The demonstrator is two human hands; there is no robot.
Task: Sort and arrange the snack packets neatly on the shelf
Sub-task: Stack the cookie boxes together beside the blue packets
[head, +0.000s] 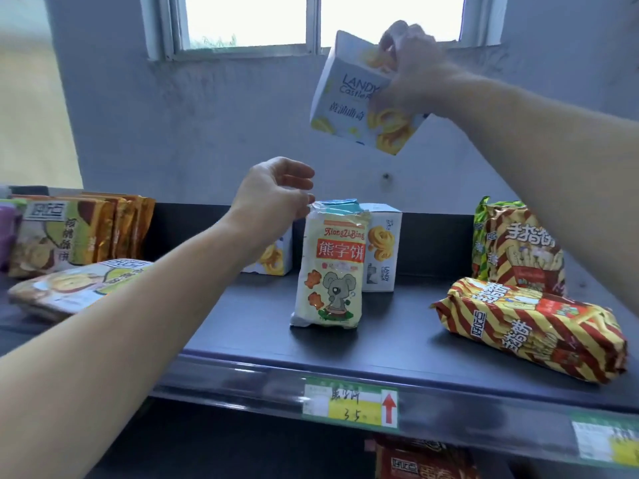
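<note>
My right hand (pixel 411 69) grips a white cookie box (pixel 349 98) tilted in the air, high above the dark shelf (pixel 397 340). My left hand (pixel 276 197) hovers with loosely curved fingers at the top of an upright bear-biscuit packet (pixel 332 267); whether it touches the packet is unclear. Behind that packet stand two more white cookie boxes, one on its right (pixel 382 252) and one on its left (pixel 273 261), partly hidden by my left arm.
At the right, a red-and-yellow striped packet (pixel 532 326) lies flat before upright stick-biscuit packets (pixel 518 250). At the left, orange packets (pixel 83 229) stand in a row with one (pixel 76 288) lying flat. A price tag (pixel 351 402) sits on the shelf's front rail. A wall rises behind.
</note>
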